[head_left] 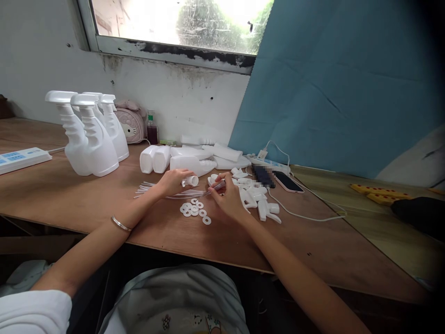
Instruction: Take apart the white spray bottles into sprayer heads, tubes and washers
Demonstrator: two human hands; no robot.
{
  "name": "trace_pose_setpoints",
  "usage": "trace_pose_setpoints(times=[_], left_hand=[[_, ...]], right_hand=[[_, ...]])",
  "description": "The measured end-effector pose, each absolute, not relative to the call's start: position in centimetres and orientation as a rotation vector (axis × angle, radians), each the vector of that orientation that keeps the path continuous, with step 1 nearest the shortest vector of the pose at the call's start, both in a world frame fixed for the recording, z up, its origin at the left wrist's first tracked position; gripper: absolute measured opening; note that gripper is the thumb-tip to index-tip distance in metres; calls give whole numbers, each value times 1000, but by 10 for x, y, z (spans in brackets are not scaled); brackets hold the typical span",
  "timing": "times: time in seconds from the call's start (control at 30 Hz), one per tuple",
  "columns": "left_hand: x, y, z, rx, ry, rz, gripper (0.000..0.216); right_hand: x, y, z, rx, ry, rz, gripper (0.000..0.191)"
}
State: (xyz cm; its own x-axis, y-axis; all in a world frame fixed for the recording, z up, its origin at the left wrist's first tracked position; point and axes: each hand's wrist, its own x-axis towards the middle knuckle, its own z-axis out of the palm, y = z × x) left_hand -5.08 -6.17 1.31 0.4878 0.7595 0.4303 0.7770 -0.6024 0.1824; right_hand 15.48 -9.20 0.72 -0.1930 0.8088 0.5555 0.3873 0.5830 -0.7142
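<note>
A white spray trigger head is gripped in my left hand, its round collar facing right. My right hand is closed in a pinch on a slim, pale, tube-like piece that points down to the left; its exact kind is hard to make out. Between and below the hands lies a bundle of thin clear dip tubes on the table. Several flat white washers are scattered just in front of them. Beside my right hand is a heap of white trigger heads.
Empty-looking white bottles lie behind my hands. Assembled spray bottles stand at the left near a power strip. A pink bag and small bottle sit by the wall. Phones and a white cable lie right.
</note>
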Motion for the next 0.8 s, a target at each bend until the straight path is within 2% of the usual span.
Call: trace_pose_setpoints(times=[0.13,0.27,0.43,0.6,0.7,0.8], left_hand=[[-49,-62,12,-2755,-1397,-911,25],[-47,-59,7,-2832,-1412,-1075,27],[-29,-57,-2,-2930,-1396,-1238,32],[8,-63,-7,-3137,-1247,-1195,40],[26,-64,-11,-3215,-1241,-1106,55],[35,-62,-13,-3212,-1284,-1038,57]], right_hand=[[154,-92,4,-960,-1813,586,24],[154,-93,8,-825,-1592,689,36],[168,-88,27,-724,-1224,489,35],[183,-80,38,-708,-1034,386,34],[181,-79,34,-710,-1060,415,35],[178,-81,31,-729,-1111,424,35]])
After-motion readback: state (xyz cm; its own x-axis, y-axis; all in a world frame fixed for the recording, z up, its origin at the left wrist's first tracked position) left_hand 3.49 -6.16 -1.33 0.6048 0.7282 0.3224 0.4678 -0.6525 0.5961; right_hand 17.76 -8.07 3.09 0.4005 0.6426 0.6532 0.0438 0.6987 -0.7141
